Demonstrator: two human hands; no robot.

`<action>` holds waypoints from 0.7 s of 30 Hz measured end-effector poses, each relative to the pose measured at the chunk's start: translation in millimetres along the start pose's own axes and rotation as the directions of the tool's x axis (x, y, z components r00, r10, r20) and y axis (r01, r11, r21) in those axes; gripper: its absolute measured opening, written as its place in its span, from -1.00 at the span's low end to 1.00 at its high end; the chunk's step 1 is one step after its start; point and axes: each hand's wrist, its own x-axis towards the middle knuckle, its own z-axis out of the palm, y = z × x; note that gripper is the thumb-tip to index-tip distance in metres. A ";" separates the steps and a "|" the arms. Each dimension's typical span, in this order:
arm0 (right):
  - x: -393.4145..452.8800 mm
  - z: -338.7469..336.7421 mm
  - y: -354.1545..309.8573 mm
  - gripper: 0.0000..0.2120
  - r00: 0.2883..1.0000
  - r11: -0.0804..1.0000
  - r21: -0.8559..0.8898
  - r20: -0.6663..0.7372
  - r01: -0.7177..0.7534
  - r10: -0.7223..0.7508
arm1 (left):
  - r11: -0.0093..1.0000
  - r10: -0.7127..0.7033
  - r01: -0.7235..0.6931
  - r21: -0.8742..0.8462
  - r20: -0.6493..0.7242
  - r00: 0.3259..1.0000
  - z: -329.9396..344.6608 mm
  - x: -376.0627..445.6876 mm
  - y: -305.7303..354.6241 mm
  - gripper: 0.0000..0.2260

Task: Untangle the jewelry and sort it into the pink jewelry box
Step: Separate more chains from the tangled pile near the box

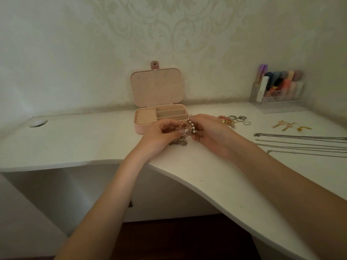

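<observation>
Both hands meet over the white table (206,171), just in front of the pink jewelry box (161,117). Left hand (161,134) curls its fingers round a tangled clump of beaded jewelry (181,140), part of which rests on the table beneath it. Right hand (208,132) pinches a pearl-like strand (192,126) from the same clump, though the exact grip is blurred. The box stands open, lid upright, compartments showing. To the right lie rings (237,119), gold earrings (289,125) and several chains (304,143) stretched side by side.
</observation>
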 end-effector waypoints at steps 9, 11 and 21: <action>-2.1 -1.7 -1.1 -0.90 0.992 0.985 0.167 0.122 -0.044 0.024 | 0.999 0.020 -0.025 -0.025 -0.163 0.986 -1.9 -0.8 1.6 -0.88; -1.6 -1.1 2.0 -0.92 0.991 0.992 0.112 0.126 -0.052 0.038 | 0.999 0.004 -0.014 -0.044 -0.223 0.975 -2.0 -0.6 2.0 -0.88; 1.8 -16.6 -9.3 -0.89 0.998 0.941 0.338 0.036 0.029 -0.044 | 0.944 -0.137 0.031 -0.330 -0.303 0.943 -2.5 -2.9 10.1 -0.75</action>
